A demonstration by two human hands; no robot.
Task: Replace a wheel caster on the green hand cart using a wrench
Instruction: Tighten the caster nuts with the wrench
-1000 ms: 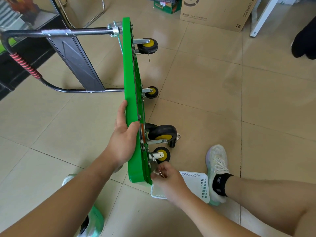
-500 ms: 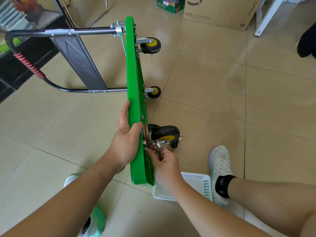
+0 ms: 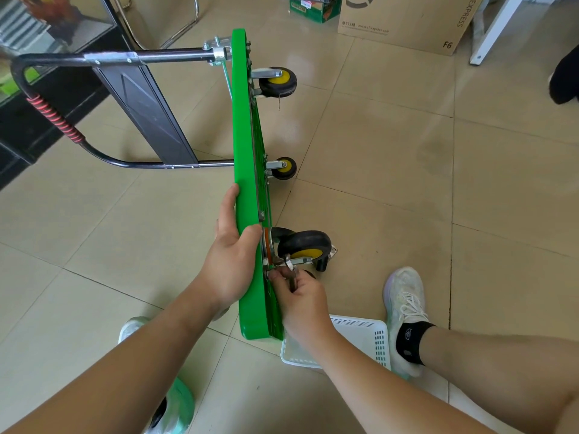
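The big caster (image 3: 304,246), black tyre on a yellow hub, hangs off the underside of the green cart (image 3: 247,170) near its close end, its metal plate flat against the deck. The wrench (image 3: 289,263) sits at the lower edge of that plate, its silvery head on or just beside a bolt; the hand hides the exact seat. The right hand (image 3: 300,296) is curled round the wrench's shank, knuckles close against the deck. The left hand (image 3: 232,255) clamps the cart's top edge level with the caster, thumb on the wheel side and fingers on the other, holding the deck steady. The cart stands on its long edge on the tiled floor (image 3: 407,183), wheels to the right, with its black handle (image 3: 156,56) stretched out to the left. Two smaller wheels (image 3: 277,81) show further along the deck. A white basket (image 3: 379,339) lies on the floor just under the right forearm, and a shoe (image 3: 405,296) sits beside it. This looks like work on a plate bolt, though whether it is being loosened or tightened cannot be told. The next move calls for a firm turn of the wrench while the left hand braces the cart against tipping.
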